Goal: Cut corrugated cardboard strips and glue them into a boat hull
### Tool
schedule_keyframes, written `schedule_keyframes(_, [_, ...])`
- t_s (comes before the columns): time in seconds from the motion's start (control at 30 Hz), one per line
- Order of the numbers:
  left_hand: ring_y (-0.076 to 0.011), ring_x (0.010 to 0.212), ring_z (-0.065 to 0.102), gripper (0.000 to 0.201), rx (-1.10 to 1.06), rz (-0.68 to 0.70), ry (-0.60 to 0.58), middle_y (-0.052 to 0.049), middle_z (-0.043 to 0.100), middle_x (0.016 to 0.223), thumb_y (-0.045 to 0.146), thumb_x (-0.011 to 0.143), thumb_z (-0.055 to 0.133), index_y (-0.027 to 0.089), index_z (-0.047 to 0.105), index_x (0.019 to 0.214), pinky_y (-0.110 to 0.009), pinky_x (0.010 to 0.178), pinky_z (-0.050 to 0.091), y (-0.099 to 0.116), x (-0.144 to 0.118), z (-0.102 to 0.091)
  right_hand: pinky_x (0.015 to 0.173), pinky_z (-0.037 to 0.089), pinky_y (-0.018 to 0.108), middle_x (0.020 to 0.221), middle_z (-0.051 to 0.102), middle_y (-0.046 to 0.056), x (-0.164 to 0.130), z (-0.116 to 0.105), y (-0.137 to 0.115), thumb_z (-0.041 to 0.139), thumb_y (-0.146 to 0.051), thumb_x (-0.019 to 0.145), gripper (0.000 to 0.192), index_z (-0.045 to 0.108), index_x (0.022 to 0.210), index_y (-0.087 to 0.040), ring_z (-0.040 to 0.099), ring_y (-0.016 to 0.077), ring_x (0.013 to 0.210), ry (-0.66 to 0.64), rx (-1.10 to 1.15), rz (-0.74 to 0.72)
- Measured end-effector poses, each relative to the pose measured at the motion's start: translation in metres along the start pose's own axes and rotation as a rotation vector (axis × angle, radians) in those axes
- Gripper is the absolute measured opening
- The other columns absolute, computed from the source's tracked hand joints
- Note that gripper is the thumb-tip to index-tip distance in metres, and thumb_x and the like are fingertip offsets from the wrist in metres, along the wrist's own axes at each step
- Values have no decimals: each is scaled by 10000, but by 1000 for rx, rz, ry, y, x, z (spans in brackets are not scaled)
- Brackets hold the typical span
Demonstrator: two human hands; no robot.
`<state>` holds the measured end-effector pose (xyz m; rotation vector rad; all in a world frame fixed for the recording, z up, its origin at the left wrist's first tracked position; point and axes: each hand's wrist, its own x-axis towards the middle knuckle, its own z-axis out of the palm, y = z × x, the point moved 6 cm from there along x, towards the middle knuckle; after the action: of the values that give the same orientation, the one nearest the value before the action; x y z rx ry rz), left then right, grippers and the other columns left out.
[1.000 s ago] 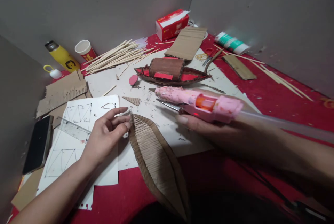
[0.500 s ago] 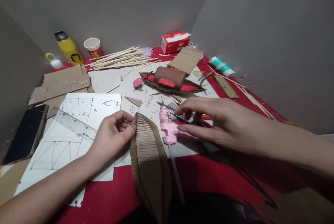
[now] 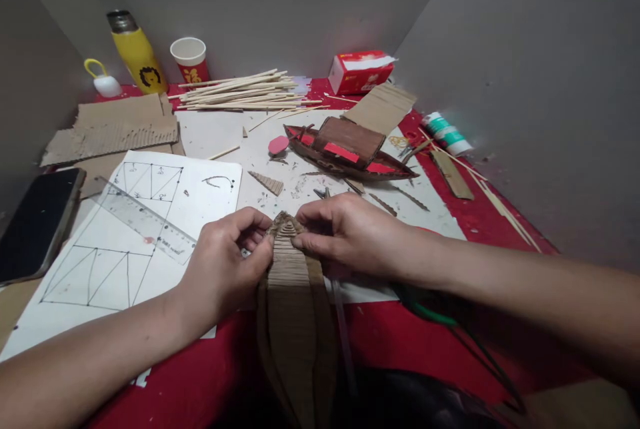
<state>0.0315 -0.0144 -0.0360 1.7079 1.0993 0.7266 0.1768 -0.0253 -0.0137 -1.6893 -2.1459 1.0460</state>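
Note:
A long brown cardboard boat hull [image 3: 293, 309] points away from me, with its near end low by my lap. Its tip is pinched from both sides. My left hand [image 3: 230, 249] grips the left edge near the tip between thumb and fingers. On the right edge, my right hand [image 3: 345, 232] does the same. Behind and under the right hand, the glue gun is mostly hidden; only its clear glue stick [image 3: 344, 332] shows below. Beyond the hands lies a finished-looking model boat [image 3: 350, 149], dark brown with red panels and an arched roof.
On the left are drawn plans [image 3: 100, 275], a clear ruler [image 3: 150, 222] and a phone [image 3: 40, 222]. Cardboard pieces [image 3: 115, 129], wooden sticks [image 3: 245, 92], a yellow bottle [image 3: 135, 52], a paper cup [image 3: 189, 59] and a tissue pack [image 3: 361, 72] stand or lie farther back.
My right hand has left the pink glue gun and moved left onto the hull's tip. Both hands now pinch the tip together. The view has shifted slightly.

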Motion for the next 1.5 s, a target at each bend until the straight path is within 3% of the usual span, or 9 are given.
schedule_keyframes(0.27, [-107,585,519,64,62,46,-11,18,590,641,215,844,584,178,621,806,-205,533,436,-1,-2,-1,501,274,240,487,504,-44,4,1,-3,623,-199,826,298,483,564,-187,442,101,480,18,-227,-10])
schedule_keyframes(0.4, [-107,585,528,58,89,59,2,23,584,639,211,847,578,182,610,809,-209,549,443,1,-2,-2,561,372,264,736,694,59,-6,-15,-10,674,-294,825,143,673,876,-160,602,186,631,110,-406,-133])
schedule_keyframes(0.5, [-114,613,548,28,92,72,20,20,600,677,199,851,567,191,584,831,-222,572,450,0,-3,-1,622,433,250,860,717,61,-11,-27,-16,701,-224,806,239,670,1034,-160,638,172,689,185,-338,-222])
schedule_keyframes(0.6, [-120,635,562,55,19,73,-56,13,627,722,229,901,514,201,549,868,-232,575,445,-1,-4,5,632,451,230,838,708,30,-5,-27,-15,692,-171,806,236,682,1042,-160,634,145,683,109,-210,-224])
schedule_keyframes(0.73, [-126,646,571,91,44,92,-103,7,638,735,237,922,473,199,542,874,-248,578,429,-1,-5,8,592,440,209,707,666,-25,5,-21,-11,670,-186,830,119,710,941,-175,606,119,631,-40,-59,-161])
schedule_keyframes(0.93, [-127,646,586,83,139,106,-69,17,657,731,191,900,480,203,556,868,-256,590,416,-3,-8,8,524,383,199,600,585,-51,10,-12,-9,635,-118,807,68,670,768,-161,532,98,556,-40,1,-127])
schedule_keyframes(1.1, [-117,607,565,72,126,117,-66,27,641,701,196,893,502,202,567,862,-245,566,415,-3,-8,7,516,385,195,574,567,-55,8,-11,-7,671,-129,795,76,661,723,-152,514,87,528,39,37,-127])
schedule_keyframes(1.3, [-102,629,570,63,-125,51,168,28,660,782,205,881,553,226,568,939,-210,545,420,0,2,-16,646,542,263,1010,740,85,-14,-39,-9,692,-356,837,451,628,1237,-159,703,198,802,271,-39,-198])
schedule_keyframes(1.5, [-106,579,506,182,-278,-181,229,46,572,644,137,816,548,207,556,984,-213,523,381,-12,12,-29,761,574,329,986,730,121,-54,-23,-17,532,-217,952,240,622,1157,-131,698,218,868,424,-299,-490])
